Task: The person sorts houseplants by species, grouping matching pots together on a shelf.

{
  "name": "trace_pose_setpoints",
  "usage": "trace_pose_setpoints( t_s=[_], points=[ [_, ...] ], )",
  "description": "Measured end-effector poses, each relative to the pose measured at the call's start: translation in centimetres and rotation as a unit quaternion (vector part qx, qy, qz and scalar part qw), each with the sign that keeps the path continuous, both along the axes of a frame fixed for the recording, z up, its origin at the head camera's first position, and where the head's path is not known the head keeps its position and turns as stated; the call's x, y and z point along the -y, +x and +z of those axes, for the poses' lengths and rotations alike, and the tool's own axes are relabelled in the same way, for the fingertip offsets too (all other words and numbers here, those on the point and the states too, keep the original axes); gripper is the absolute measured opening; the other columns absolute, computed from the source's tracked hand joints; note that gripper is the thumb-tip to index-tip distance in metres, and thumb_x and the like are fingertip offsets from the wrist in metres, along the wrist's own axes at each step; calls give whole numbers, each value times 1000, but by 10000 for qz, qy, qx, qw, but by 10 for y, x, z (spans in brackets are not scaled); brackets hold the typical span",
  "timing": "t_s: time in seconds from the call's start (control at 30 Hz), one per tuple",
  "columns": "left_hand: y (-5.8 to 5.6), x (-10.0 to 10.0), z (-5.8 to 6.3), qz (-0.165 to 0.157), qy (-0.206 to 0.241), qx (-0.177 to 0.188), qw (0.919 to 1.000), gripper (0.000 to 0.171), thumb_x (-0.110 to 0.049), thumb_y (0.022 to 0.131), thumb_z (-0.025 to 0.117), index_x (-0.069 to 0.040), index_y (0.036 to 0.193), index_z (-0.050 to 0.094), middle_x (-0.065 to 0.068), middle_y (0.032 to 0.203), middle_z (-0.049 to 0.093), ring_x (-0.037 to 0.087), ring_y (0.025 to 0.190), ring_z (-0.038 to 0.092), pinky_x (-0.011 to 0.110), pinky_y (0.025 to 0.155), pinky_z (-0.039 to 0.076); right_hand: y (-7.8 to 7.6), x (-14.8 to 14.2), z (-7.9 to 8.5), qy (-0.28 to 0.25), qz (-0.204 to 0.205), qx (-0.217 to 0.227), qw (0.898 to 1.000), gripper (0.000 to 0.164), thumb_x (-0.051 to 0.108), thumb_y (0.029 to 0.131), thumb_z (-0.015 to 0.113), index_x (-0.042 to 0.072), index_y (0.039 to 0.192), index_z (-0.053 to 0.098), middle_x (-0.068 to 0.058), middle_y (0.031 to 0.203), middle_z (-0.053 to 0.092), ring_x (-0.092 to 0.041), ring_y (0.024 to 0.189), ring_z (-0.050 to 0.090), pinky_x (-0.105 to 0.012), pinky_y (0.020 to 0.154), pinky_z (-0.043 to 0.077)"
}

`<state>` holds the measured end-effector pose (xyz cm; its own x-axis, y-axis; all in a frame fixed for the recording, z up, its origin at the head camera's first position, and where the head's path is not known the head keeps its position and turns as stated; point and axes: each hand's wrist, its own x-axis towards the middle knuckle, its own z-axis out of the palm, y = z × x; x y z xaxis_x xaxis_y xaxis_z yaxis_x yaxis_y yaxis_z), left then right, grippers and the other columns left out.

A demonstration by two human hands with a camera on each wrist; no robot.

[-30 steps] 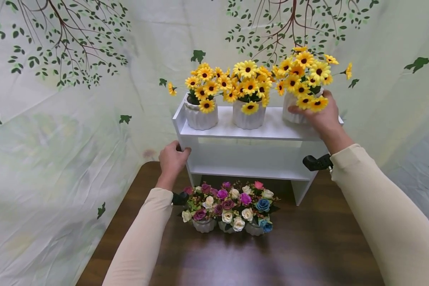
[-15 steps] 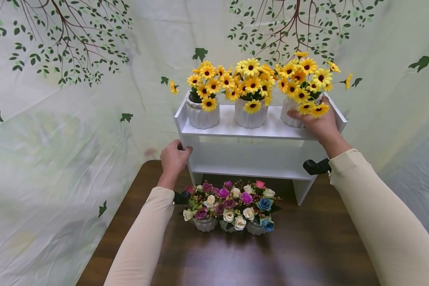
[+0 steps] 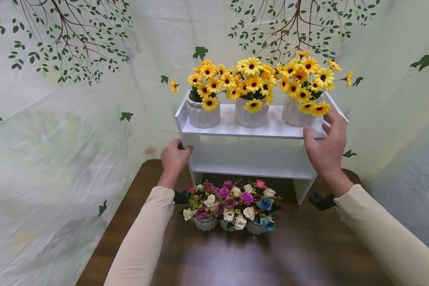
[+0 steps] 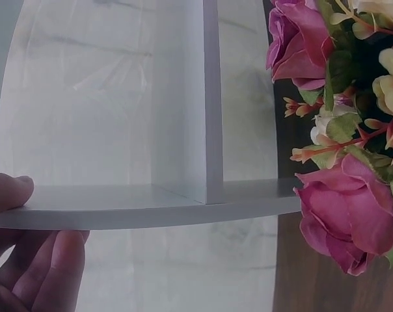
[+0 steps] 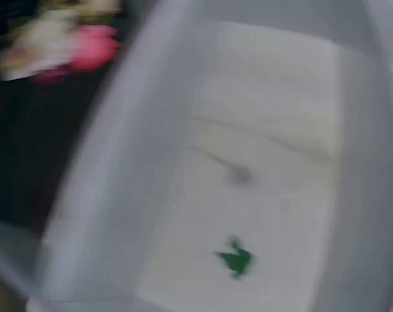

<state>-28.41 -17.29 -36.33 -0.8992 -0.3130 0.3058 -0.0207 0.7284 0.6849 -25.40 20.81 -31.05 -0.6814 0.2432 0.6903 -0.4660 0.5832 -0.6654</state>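
Note:
A white two-tier shelf (image 3: pixel 250 161) stands on the table. Its left side panel (image 4: pixel 151 217) is pinched by my left hand (image 3: pixel 174 159), thumb on one face and fingers on the other in the left wrist view. Three white pots of yellow artificial daisies line the top board: a left pot (image 3: pixel 203 114), a middle pot (image 3: pixel 251 113) and a right pot (image 3: pixel 296 113). My right hand (image 3: pixel 328 147) is just in front of the shelf's right end, below the right pot and apart from it, fingers loosely bent and holding nothing. The right wrist view is blurred and shows the shelf's inside.
Three pots of artificial roses (image 3: pixel 232 206), in purple, cream and blue, stand close together on the brown wooden table (image 3: pixel 307 246) before the shelf. A pale cloth backdrop (image 3: pixel 93 131) printed with leaves hangs behind and at the sides.
My right hand has let go of the right daisy pot, which now rests on the top board, and has drawn back down and to the right. My left hand stays on the side panel.

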Motion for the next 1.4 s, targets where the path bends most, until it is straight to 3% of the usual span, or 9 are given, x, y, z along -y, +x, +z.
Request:
trace_pose_setpoints(
  t_s=[0.1,0.23,0.57,0.67,0.83,0.9,1.0,1.2,1.4],
  points=[
    [0,0,0,-18,-29,-29,10000,25,-27,85,67,-4,95,70,17,94,76,36,84,68,48,77,50,15,-1,-38,784,229,-1530,9848,32,8,83,65,-7,111,63,-26,118,61,-38,111,55,-27,99,40],
    [0,1,0,-29,4,3,10000,26,-27,85,66,-4,96,71,17,95,76,35,85,67,47,77,49,31,-5,-84,1670,857,-1799,9656,18,3,80,64,-8,95,66,-24,98,64,-37,91,57,-21,92,40],
    [0,3,-1,-53,-24,50,10000,28,-27,85,66,-3,100,71,18,99,76,36,88,69,48,79,51,52,-19,-158,1715,958,-104,9804,24,-11,76,70,-1,97,66,-10,89,66,-14,72,59,-17,65,48],
    [-1,3,0,-78,-50,5,10000,28,-27,86,66,-3,100,71,18,99,76,36,87,69,48,79,51,56,-17,-176,1701,1076,894,9755,27,-8,78,71,-1,103,65,-9,89,67,-13,72,60,-22,62,51],
    [0,2,0,-94,-28,-29,9999,28,-26,86,66,-3,100,71,18,99,76,35,87,69,48,79,52,64,-10,-196,2090,1510,2933,9206,52,5,82,73,-8,128,52,-18,105,67,-26,90,66,-42,78,56],
    [1,2,1,-80,-18,0,10000,28,-26,86,66,-3,100,71,18,99,75,35,87,69,48,78,52,67,-7,-205,2351,1666,3364,8966,64,11,82,75,-9,135,45,-22,113,65,-33,100,65,-50,84,54],
    [0,1,0,-83,0,26,10000,29,-26,86,66,-3,102,71,18,100,75,35,88,70,47,78,52,70,-2,-219,2530,1762,3633,8791,68,16,79,79,-9,134,46,-25,119,63,-39,108,62,-56,91,51],
    [-1,0,-1,-97,-20,46,9999,29,-27,86,66,-3,102,71,18,101,75,35,89,70,47,78,53,72,6,-242,2677,1722,3603,8768,59,23,73,82,-4,119,59,-21,113,64,-39,107,60,-57,95,47],
    [-2,1,-2,-72,-20,56,10000,30,-27,86,65,-3,102,71,18,101,75,35,90,69,47,79,53,70,20,-260,2315,1511,3158,9077,66,30,65,87,-6,113,59,-20,106,64,-36,100,59,-51,90,48]
  ],
)
